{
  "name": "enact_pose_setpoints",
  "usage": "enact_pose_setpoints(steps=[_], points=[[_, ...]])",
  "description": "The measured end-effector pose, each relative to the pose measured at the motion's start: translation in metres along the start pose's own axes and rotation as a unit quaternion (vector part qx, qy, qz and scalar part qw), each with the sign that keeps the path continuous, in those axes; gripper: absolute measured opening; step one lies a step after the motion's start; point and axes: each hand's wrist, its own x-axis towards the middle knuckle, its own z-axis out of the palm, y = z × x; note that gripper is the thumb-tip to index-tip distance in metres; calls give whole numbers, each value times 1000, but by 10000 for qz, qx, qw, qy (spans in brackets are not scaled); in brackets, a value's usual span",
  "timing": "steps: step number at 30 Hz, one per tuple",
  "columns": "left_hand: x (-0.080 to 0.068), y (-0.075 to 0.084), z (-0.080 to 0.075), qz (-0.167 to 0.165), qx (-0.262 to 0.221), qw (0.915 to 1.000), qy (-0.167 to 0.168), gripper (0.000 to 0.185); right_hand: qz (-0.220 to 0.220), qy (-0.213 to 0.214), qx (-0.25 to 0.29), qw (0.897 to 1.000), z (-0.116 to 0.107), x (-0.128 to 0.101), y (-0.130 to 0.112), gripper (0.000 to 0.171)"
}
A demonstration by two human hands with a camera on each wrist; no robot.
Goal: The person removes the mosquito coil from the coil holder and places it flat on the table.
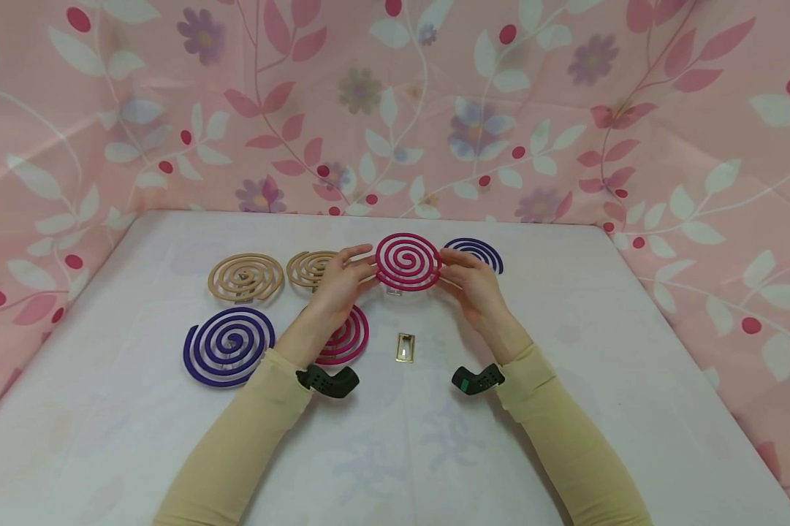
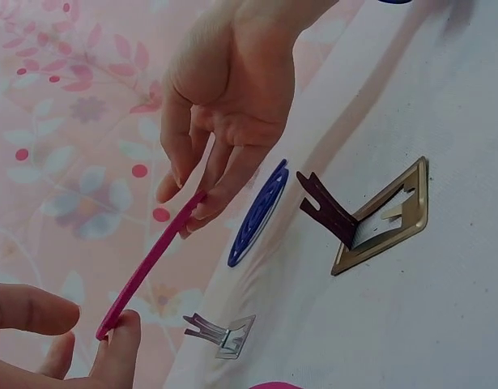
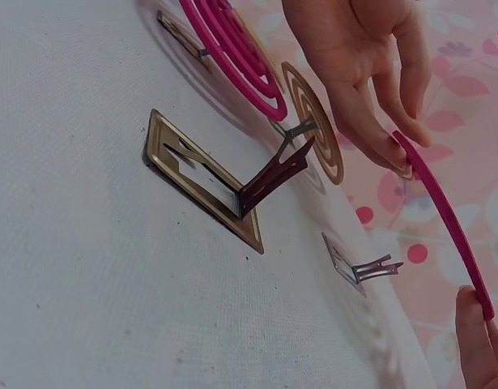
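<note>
Nearest, at the bottom edge, two cream sleeves (image 1: pixel 237 453) with black wrist cameras (image 1: pixel 332 381) at the cuffs, over a white-covered desk (image 1: pixel 631 365). Just beyond, between the forearms, a brass-coloured coil stand (image 3: pixel 257 193) with forked prong upright; to the left, a second magenta coil (image 1: pixel 365 336), partly hidden by the left wrist, and a dark blue coil (image 1: pixel 235 341).

Farther out, lifted clear of the desk, a magenta mosquito coil (image 1: pixel 406 258), tilted face-on to the head view. Left hand (image 1: pixel 342 285) pinching one side of the rim in the fingertips, right hand (image 1: pixel 475 281) pinching the opposite side. Probably light and stiff, but brittle; best taken by the outer ring at opposite sides, with little squeeze and no twist. Dry-looking, so not likely slippery.

Behind, two tan coils (image 1: pixel 321 266) side by side to the left, a silvery coil stand (image 2: pixel 227 339), and a far dark blue coil (image 2: pixel 261 212) to the right. Last, pink floral cloth (image 1: pixel 329 88).
</note>
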Motion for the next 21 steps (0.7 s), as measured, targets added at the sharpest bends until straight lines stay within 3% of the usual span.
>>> enact_pose_setpoints(steps=[10,21], points=[[-3,1,3,19,-141,9999,-19,44,-28,-40,55,10000,-5,2,-1,35],[-5,1,13,3,-200,9997,-167,44,15,-85,543,9985,-24,-2,-13,40]])
